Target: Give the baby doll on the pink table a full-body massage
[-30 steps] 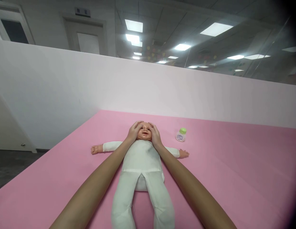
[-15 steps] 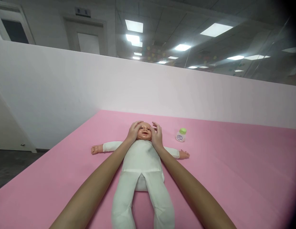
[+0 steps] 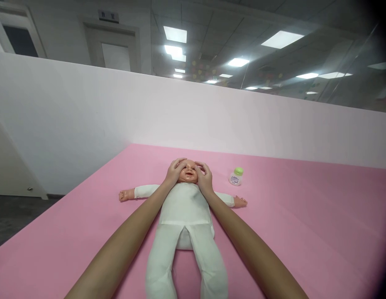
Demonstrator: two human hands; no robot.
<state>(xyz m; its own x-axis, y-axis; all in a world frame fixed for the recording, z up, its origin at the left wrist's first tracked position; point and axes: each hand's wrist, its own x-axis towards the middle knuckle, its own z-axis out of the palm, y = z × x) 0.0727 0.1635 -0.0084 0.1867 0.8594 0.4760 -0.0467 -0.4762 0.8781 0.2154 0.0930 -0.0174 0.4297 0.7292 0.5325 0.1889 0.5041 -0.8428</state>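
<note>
A baby doll (image 3: 186, 203) in a white cloth body lies on its back, head away from me, arms stretched out to both sides. My left hand (image 3: 174, 171) cups the left side of its head, fingers curved over the temple and thumb on the cheek beside the eye. On the other side, my right hand (image 3: 204, 176) wraps round the head, its fingertips against the brow and its thumb near the eye. Between my hands the doll's nose and mouth show; the sides of its head are hidden.
A small clear bottle with a green cap (image 3: 235, 177) stands to the right of the doll's head. The pink padded surface (image 3: 292, 216) ends against a pale raised wall (image 3: 211, 112) at the back. Its left edge drops to a dark floor (image 3: 12, 220).
The fingers of my right hand have come down and inward onto the doll's forehead. My left thumb has shifted slightly toward its eye. The doll and the bottle stay in place.
</note>
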